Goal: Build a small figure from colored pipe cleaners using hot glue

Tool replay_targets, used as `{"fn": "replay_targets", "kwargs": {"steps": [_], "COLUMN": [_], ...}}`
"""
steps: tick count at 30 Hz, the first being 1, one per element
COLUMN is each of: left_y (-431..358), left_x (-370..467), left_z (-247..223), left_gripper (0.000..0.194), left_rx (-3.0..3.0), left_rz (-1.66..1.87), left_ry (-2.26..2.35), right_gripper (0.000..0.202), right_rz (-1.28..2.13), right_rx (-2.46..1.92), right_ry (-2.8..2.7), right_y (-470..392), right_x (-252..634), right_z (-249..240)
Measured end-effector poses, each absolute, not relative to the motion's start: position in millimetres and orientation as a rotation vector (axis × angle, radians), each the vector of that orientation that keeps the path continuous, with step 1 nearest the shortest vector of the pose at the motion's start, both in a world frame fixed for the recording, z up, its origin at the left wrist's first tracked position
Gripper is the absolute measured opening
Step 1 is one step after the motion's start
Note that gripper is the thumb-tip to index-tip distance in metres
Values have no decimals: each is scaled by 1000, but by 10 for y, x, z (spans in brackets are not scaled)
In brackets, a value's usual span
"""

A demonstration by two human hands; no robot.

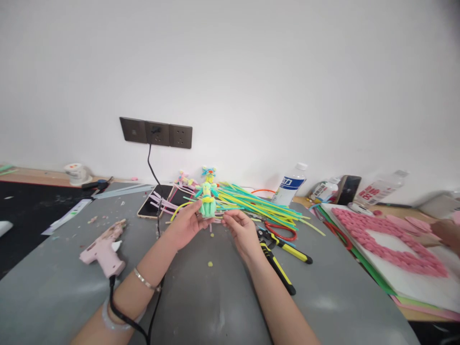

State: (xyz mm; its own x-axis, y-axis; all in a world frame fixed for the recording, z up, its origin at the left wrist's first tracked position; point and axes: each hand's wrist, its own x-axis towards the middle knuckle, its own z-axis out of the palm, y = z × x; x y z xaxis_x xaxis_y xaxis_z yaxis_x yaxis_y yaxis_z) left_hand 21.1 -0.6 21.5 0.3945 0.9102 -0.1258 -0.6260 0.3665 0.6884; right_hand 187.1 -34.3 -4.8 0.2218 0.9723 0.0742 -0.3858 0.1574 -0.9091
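My left hand (pixel 187 224) is closed around the lower part of a small fuzzy pipe-cleaner doll (pixel 207 207), pale green and yellow with teal at its sides. The doll stands upright over the table. A blue, yellow and orange fuzzy piece (pixel 209 173) shows right above it; whether the two are joined I cannot tell. Just right of the doll's base, my right hand (pixel 241 232) has thumb and index finger pinched together. Anything between those fingertips is too small to make out. Behind the hands lies a spread of green, teal and yellow pipe cleaners (pixel 258 203).
A pink glue gun (pixel 104 249) lies left, its black cord running under my left arm. Yellow-black pliers (pixel 278 268) and red-handled scissors (pixel 282 231) lie right, near a water bottle (pixel 289 187). Phone (pixel 154 203) behind my left hand. Another person's hand (pixel 447 232) is beside a pink braided piece (pixel 388 244).
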Motion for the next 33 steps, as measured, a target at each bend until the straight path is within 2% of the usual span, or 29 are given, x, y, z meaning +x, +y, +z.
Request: {"fn": "replay_targets", "kwargs": {"steps": [7,16,24,27,30,33], "left_y": [-21,35,13,4,7,22], "left_x": [225,219,211,219,226,232], "left_z": [293,233,214,219,220,190], "left_gripper": [14,10,12,15,14,16], "left_rx": [516,506,524,535,534,542], "left_rz": [1022,1065,1069,1090,1104,1113], "left_ry": [595,646,566,535,544,558], "right_gripper": [33,29,22,27,17,15], "right_rz": [907,538,551,368,181,16], "right_rx": [-917,-1011,-1214,-1276,-1284,-1193], "right_ry": [-645,-600,-1014,-1219,-1307,-1321], "right_y": [-275,-229,-317,-329,-355,-440], "right_x": [2090,2454,2361,2288,2240,2126], "right_z": [-82,-109,-80,-119,-105,6]}}
